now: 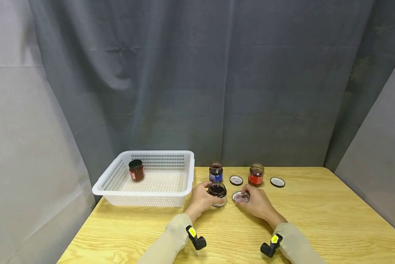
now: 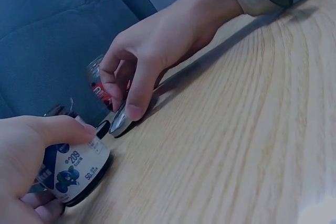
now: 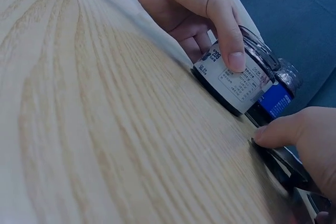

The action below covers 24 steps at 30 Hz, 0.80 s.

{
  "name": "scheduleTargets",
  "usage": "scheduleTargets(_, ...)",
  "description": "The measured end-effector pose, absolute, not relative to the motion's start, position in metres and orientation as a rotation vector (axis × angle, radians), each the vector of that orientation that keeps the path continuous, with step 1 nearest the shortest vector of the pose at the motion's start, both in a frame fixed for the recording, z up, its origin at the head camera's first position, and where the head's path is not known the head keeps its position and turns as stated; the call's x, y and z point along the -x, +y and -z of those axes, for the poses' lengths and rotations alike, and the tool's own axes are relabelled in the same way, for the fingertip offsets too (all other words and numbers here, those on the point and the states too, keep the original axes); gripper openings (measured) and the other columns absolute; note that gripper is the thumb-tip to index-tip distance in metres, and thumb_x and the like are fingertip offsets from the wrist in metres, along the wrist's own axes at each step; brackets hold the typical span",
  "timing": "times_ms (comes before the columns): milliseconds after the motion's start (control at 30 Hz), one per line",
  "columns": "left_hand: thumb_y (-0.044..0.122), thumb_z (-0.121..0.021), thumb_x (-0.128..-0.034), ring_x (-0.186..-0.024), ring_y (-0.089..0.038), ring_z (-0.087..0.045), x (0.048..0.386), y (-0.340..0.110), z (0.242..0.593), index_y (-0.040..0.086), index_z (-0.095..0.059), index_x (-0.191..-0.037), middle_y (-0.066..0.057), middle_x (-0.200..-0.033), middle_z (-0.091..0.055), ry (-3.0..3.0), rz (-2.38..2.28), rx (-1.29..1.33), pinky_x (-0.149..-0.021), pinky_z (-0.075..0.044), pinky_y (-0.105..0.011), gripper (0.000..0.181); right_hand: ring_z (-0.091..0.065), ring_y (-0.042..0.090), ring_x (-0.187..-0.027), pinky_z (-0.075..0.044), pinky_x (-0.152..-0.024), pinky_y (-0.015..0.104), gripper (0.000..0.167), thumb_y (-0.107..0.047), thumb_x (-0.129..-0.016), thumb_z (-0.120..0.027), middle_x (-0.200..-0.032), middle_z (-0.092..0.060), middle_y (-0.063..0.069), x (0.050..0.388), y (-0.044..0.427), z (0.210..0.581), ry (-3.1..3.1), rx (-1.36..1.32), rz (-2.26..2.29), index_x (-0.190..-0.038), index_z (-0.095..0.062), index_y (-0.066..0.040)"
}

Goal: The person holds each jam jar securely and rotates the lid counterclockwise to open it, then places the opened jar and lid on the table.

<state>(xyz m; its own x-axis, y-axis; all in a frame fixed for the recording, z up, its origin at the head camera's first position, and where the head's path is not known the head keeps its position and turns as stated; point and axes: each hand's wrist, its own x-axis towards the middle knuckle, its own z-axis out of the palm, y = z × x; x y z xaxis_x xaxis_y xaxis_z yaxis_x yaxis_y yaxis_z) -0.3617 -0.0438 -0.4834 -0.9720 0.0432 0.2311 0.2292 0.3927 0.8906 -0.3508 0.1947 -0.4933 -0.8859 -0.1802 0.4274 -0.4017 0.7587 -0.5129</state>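
My left hand (image 1: 201,200) grips an open jam jar (image 1: 218,190) with dark contents, thumb on one side and fingers round the other. Blueberries are printed on the white label, seen on the jar (image 2: 79,169) in the left wrist view; the jar stands upright on the table. Just to its right, my right hand (image 1: 259,204) pinches a jar lid (image 1: 239,197) by its rim, with the pale inner side facing up. In the right wrist view this lid (image 3: 283,158) lies low, at or close to the table surface; whether it touches is hard to tell.
Behind stand an open blue-labelled jar (image 1: 216,172) and an open red-labelled jar (image 1: 256,175). Two upturned lids lie beside them, one lid (image 1: 236,180) between the jars, another lid (image 1: 278,182) farther right. At left, a white basket (image 1: 144,201) holds a black-lidded jar (image 1: 136,171).
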Motion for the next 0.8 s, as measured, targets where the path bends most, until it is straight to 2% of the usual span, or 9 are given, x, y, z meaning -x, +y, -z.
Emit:
scheduleTargets(333,0.026,-0.103,-0.0575,-0.095,-0.016,-0.062,0.3603,-0.0441,0.4815,0.013,-0.071,-0.111,0.004,-0.099,-0.069,-2.556,1.501,0.282,-0.093,-0.051,-0.04,0.064,-0.059,0.023,-0.081,-0.05,-0.076,0.045,0.038,-0.02,-0.076,-0.089,-0.092,-0.066,0.005,0.3498,0.1923,0.4948,-2.629,-0.418,-0.802,-0.099,-0.061,-0.01)
scheduleTargets(533,0.025,-0.103,-0.0573,-0.095,-0.018,-0.063,0.3597,-0.0441,0.4812,0.012,-0.071,-0.11,0.001,-0.099,-0.069,-2.557,1.477,0.278,-0.093,-0.051,-0.041,0.063,-0.06,0.025,-0.082,-0.048,-0.073,0.048,0.038,-0.023,-0.077,-0.088,-0.093,-0.066,0.004,0.3488,0.1905,0.4934,-2.649,-0.408,-0.723,-0.101,-0.061,-0.011)
scheduleTargets(800,0.028,-0.103,-0.0576,-0.094,-0.017,-0.063,0.3596,-0.045,0.4801,0.013,-0.07,-0.11,0.003,-0.099,-0.069,-2.553,1.48,0.285,-0.093,-0.052,-0.041,0.064,-0.057,0.021,-0.08,-0.045,-0.07,0.044,0.038,-0.025,-0.081,-0.089,-0.094,-0.065,0.002,0.348,0.1907,0.4934,-2.659,-0.436,-0.732,-0.104,-0.061,-0.012)
